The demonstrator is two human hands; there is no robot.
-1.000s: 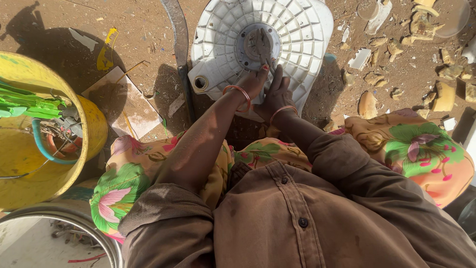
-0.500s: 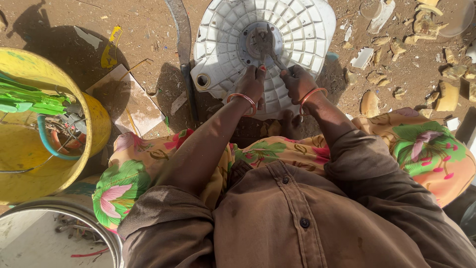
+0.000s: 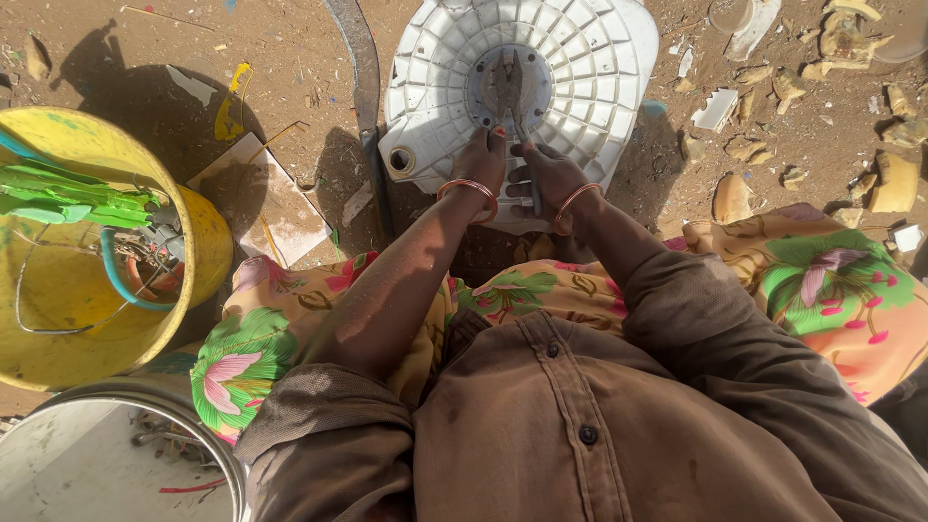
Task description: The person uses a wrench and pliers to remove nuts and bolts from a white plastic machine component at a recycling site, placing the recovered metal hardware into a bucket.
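Still early on this one. Both hands, left [image 3: 480,158] and right [image 3: 547,177], are clamped together on the pliers [image 3: 510,97], nose dug into the hub of the white plastic disc [image 3: 599,58] on the dirt. Hub's still in, nothing's come loose yet.

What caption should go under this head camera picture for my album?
Both hands, left hand and right hand, work pliers at the hub of a white ribbed plastic disc on dirt ground.
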